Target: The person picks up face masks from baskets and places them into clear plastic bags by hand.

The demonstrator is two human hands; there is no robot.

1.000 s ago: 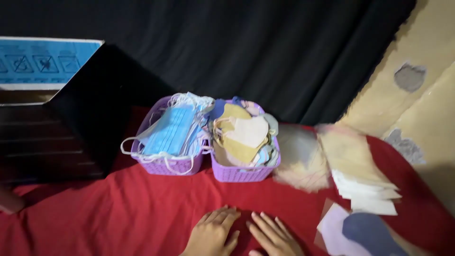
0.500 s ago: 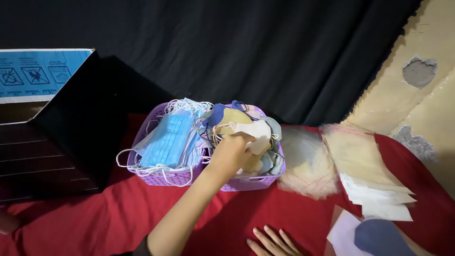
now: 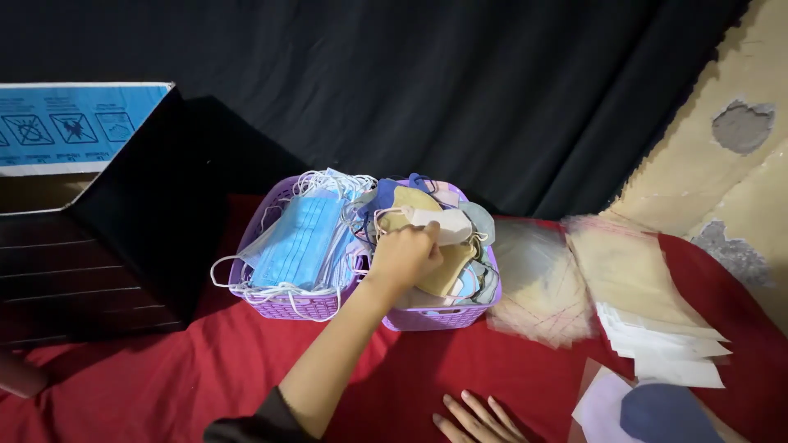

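The left hand (image 3: 406, 254) reaches forward over the red cloth (image 3: 205, 361) that covers the table and into the right-hand purple plastic basket (image 3: 439, 316), where its fingers are curled and pinched on a cream-white shaped fabric face mask (image 3: 443, 223) lying on top of the pile. The mask rests against the thumb and fingertips, still among the other shaped masks in tan, beige, blue and grey that fill this basket. The forearm runs back from the basket toward the bottom edge, ending in a dark sleeve (image 3: 254, 425).

The right hand (image 3: 480, 418) lies flat on the red cloth near the bottom edge, palm down, fingers spread and extended, holding nothing.

Just beside the right basket, touching it on its left, stands a second purple plastic basket (image 3: 279, 305) packed with light-blue pleated masks (image 3: 300, 242) whose white ear loops hang over the rim. To the right of the baskets lie a stack of clear and tan flat packets (image 3: 607, 271) and white sheets (image 3: 665, 353), with a dark-blue mask (image 3: 665, 414) near the bottom right corner. A dark box with a blue-printed flap (image 3: 74, 123) stands at the left.
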